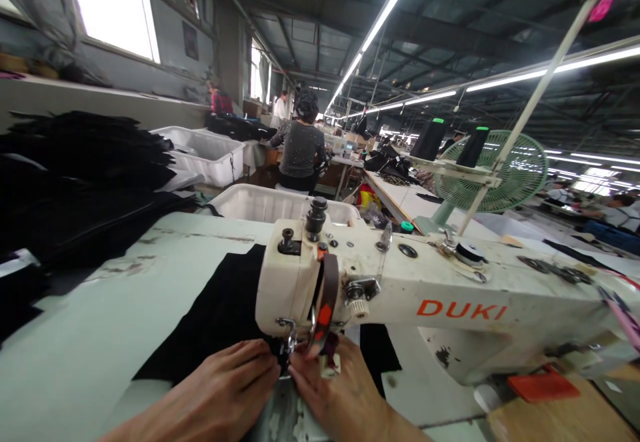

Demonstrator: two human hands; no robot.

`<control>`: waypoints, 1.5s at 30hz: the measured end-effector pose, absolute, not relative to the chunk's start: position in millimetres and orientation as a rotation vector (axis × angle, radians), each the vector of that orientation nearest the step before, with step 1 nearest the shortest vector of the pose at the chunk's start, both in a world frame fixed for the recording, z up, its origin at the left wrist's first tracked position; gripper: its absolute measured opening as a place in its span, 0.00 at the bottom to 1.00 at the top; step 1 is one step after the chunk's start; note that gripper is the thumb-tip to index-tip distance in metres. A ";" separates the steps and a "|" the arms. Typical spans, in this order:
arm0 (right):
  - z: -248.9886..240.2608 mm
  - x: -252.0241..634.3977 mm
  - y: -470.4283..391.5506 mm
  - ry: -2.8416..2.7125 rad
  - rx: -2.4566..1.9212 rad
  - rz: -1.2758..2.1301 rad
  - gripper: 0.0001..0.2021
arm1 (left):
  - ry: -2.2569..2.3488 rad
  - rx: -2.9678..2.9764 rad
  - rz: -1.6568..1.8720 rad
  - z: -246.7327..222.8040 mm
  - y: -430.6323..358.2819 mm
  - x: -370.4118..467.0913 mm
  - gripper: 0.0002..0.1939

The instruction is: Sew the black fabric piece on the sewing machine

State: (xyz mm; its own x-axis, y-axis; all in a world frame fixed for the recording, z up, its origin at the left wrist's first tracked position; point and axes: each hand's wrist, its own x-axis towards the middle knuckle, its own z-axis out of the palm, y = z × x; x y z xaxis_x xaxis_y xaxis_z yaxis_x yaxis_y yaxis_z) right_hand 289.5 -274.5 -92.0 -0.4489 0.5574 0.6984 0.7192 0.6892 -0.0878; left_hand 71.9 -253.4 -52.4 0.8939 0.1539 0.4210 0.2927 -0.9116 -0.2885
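**Both hands flat on black cloth at the needle**

Hands first: our left hand [227, 385] and right hand [337, 395] sit at the bottom edge, fingertips almost meeting just under the head of the cream-white DUKI sewing machine [400, 295]. We press the flat black fabric piece [220, 315] down onto the pale green table top [100, 335]. Left hand lies palm down on the cloth, fingers together and stretched out, nothing clasped. Right hand also lies flat, fingers reaching up against the presser foot area; the machine head hides the tips, so we cannot tell whether they pinch the cloth edge. Fabric runs from our hands back under the machine arm, toward the far left.

Around: tall stack of black cut fabric pieces [85, 182] on the left, well apart from the hands. White plastic bin [270, 203] just behind the machine, another white plastic bin [207, 152] further back. Green round desk fan [500, 172] behind the machine arm on the right. Red flat plastic piece [543, 385] near the machine base. Seated person in a grey top [300, 149] works ahead, back to us.
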 end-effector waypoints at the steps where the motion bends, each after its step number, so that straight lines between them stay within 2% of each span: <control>1: -91.1 292.5 -275.3 -2.185 -0.989 -0.220 0.05 | -0.350 -2.728 -0.573 -52.4 -254.3 71.6 0.22; 4: -89.7 300.5 -279.4 -2.208 -1.030 -0.067 0.05 | -0.453 -2.770 -0.604 -56.3 -255.8 68.8 0.18; 7: -92.1 302.5 -283.4 -2.181 -0.995 -0.129 0.07 | -0.543 -2.793 -0.579 -60.4 -256.2 64.9 0.15; 18: -80.2 291.3 -282.4 -2.211 -0.887 -0.454 0.11 | -0.691 -2.866 -0.406 -58.3 -259.4 58.4 0.20; 27: -84.6 291.1 -280.3 -2.223 -0.894 -0.432 0.14 | -0.690 -2.791 -0.543 -72.0 -256.4 54.7 0.21; 33: -96.6 300.7 -281.3 -2.250 -0.943 -0.463 0.16 | -0.682 -2.799 -0.492 -70.9 -258.2 54.1 0.20; 41: -106.3 305.8 -280.6 -2.323 -1.003 -0.299 0.12 | -0.801 -3.029 -0.465 -48.0 -254.8 57.4 0.22; 44: -97.2 299.8 -281.1 -2.222 -0.999 -0.223 0.09 | -0.854 -3.207 -0.550 -39.4 -236.8 51.0 0.14; 45: -94.7 298.0 -281.2 -2.186 -1.008 -0.189 0.09 | -0.885 -3.228 -0.608 -38.3 -227.0 48.8 0.15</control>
